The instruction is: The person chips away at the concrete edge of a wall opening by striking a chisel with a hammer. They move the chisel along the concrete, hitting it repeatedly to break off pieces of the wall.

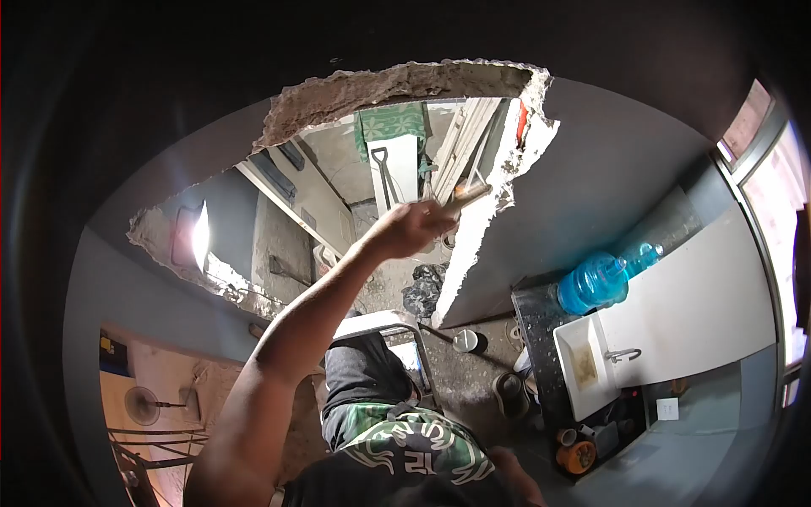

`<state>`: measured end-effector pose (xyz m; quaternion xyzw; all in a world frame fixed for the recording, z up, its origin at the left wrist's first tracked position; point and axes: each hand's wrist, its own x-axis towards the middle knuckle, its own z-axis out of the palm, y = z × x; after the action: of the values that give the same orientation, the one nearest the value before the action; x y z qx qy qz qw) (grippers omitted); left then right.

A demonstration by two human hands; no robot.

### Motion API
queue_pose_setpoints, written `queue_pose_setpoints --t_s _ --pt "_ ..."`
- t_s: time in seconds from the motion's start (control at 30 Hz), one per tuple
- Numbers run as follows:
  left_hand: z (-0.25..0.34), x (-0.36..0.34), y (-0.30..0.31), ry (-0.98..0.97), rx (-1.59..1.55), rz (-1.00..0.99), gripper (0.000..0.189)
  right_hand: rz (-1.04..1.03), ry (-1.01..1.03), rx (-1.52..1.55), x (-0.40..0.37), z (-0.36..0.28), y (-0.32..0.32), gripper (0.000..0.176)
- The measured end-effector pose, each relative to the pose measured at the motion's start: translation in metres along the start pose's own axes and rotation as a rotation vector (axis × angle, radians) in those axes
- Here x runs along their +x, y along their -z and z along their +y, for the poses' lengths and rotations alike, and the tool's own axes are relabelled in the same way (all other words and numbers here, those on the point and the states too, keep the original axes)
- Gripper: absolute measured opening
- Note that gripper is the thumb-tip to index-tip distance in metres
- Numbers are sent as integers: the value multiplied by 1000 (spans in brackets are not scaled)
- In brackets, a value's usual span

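Observation:
My left hand [416,228] is closed around a short tan, stick-like tool [470,198], with my arm stretched up and forward. The tool's far end overlaps the ragged white edge [483,228] of a large hole broken through the grey wall. What kind of tool it is, I cannot tell. Of my right side only a bit of arm [517,478] shows at the bottom, its hand hidden. Just in front of my body is the white top of a stepladder [380,323].
Through the hole stand a shovel [384,173] and a black bag [425,291]. A bright lamp [201,237] shines at left. At right, blue water jugs [593,283] rest near a white sink [564,376]. A fan [142,406] is lower left.

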<state>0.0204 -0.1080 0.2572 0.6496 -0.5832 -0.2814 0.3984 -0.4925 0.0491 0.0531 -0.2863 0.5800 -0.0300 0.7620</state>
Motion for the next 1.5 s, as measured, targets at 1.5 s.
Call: queue_pose_setpoints --t_s 1.5 --pt "46 54 26 -5 -212 829 46 242 2017 77 -32 -420 -289 22"
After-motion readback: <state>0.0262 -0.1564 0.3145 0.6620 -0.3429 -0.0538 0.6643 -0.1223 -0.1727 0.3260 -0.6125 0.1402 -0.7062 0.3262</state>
